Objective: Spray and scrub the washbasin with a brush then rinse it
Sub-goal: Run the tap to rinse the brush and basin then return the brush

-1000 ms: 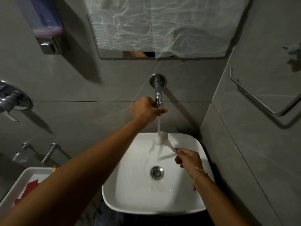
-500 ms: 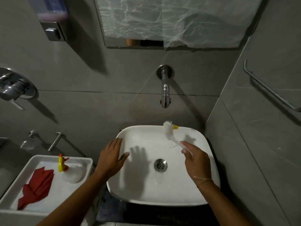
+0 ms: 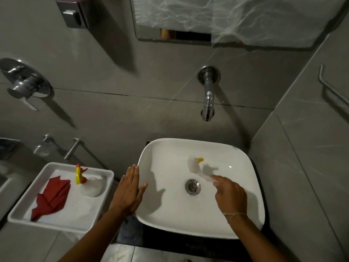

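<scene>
Our left hand lies flat and open, holding nothing, at the washbasin rim, while our right hand pinches the clear handle of the brush inside the bowl. We judge the brush light, wet and slippery, best gripped mid-handle. Farther off, the tray with spray bottle and red cloth sits left, and the tap overhangs the bowl, obstructing nothing.

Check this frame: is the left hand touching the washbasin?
Touching. The head view shows the left hand laid flat against the washbasin's left rim, thumb over its edge.
</scene>
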